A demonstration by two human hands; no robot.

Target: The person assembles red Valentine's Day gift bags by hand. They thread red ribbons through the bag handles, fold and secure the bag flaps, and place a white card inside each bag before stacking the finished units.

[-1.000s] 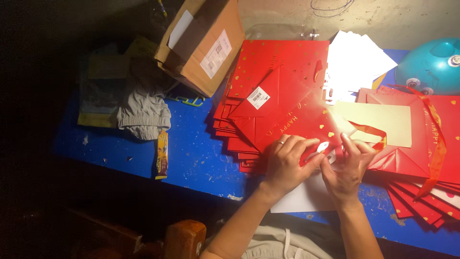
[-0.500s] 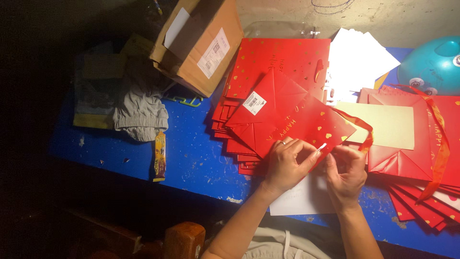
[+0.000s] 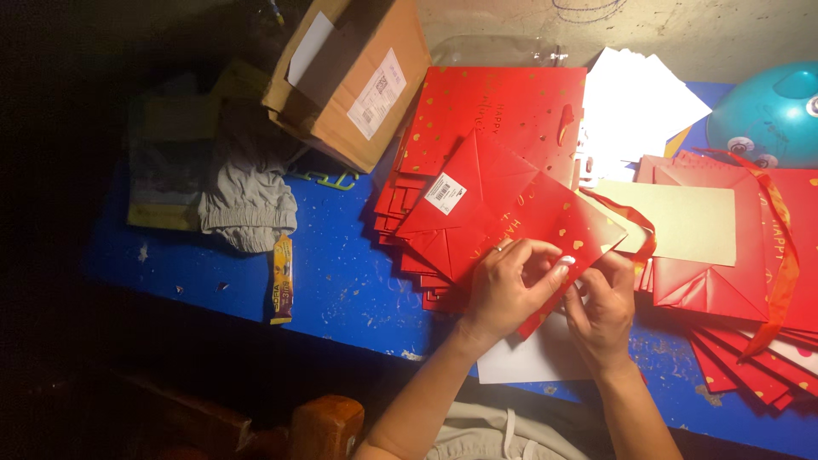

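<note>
Starting at the left end of the blue-painted worktop (image 3: 341,281): a crumpled grey cloth (image 3: 247,200) sits on some flat packets, and a small yellow-and-brown wrapper (image 3: 282,278) lies just beside it toward the front edge. Behind those, a brown cardboard box with white labels (image 3: 354,77) leans at the back edge.

Middle of the worktop is a fanned stack of flat red paper gift bags with gold hearts (image 3: 494,111). On top of it lies the one being worked on, a folded red gift bag with a white sticker (image 3: 503,209). Compared with a moment back it's been swung round and lowered, so the pointed folded bottom now aims toward the box and the open end is down by the front edge. Looks like the bag is being handled at its mouth now instead of being held up.

The left hand (image 3: 504,290) is closed on the bag's near edge, thumb on top. The right hand (image 3: 607,302) is pinching the same edge just beside it, fingertips almost touching the left's. A white sheet (image 3: 528,362) pokes out under both wrists.

Right of that: a pale cream card (image 3: 682,221) on another red bag, an orange-red ribbon (image 3: 780,255), white papers (image 3: 635,111) at the back, and a teal balloon (image 3: 767,111) in the far right corner.
</note>
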